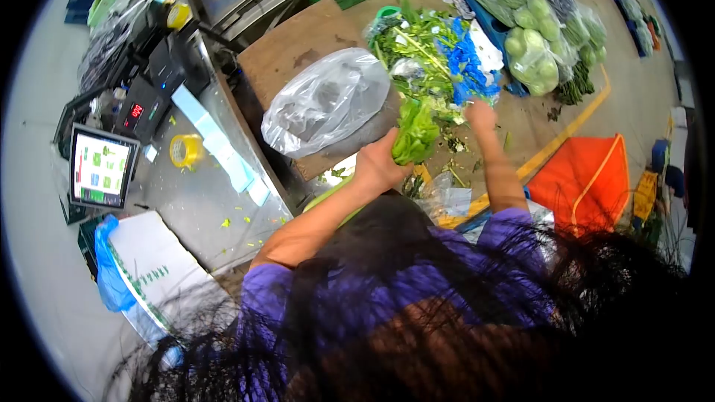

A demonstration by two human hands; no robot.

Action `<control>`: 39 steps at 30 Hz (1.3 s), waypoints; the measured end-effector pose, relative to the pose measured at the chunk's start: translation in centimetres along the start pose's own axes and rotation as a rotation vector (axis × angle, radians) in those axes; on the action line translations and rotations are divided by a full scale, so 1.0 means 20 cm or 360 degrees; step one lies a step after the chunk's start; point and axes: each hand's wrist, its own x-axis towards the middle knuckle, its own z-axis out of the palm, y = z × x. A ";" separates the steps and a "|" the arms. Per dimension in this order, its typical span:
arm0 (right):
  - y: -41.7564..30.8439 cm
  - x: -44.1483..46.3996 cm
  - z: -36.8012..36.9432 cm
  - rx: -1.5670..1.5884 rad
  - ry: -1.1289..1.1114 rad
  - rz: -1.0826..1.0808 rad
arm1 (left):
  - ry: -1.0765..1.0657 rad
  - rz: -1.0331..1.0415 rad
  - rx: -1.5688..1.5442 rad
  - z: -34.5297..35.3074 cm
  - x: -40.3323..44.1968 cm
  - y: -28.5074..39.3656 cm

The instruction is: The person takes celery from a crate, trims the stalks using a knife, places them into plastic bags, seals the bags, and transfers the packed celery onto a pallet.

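Note:
My left hand (380,164) is closed around a bunch of leafy greens (415,134), held upright in front of my body. Just beyond it, a clear plastic bag (328,103) lies on a brown board (287,48). My right hand (480,115) reaches out to the right, close to a heap of loose leaves and stalks (410,45) and crumpled blue plastic (468,67). Its fingers are too small and blurred to make out, and nothing plainly shows in it.
On the left, a metal table (182,197) carries a screen (100,165), a yellow tape roll (186,150) and blue strips (216,145). Bagged round green vegetables (532,45) fill the back right. An orange sack (581,182) stands at right, beside a yellow floor line.

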 end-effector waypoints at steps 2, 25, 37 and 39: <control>0.53 0.13 0.15 -0.0064 0.0080 0.0436 | -0.0025 0.0194 -0.0002 0.04 0.07 0.07; -0.05 0.09 0.13 0.0509 0.0137 -0.0030 | -0.0585 0.0160 -0.0763 -0.14 0.10 -0.08; -2.17 -1.03 0.41 0.1034 -0.1337 -0.1861 | 0.0502 0.0200 -0.1772 -1.08 -0.95 -0.39; -2.33 -1.16 0.37 0.1274 -0.1346 -0.2014 | 0.0753 0.0249 -0.1651 -1.16 -0.98 -0.35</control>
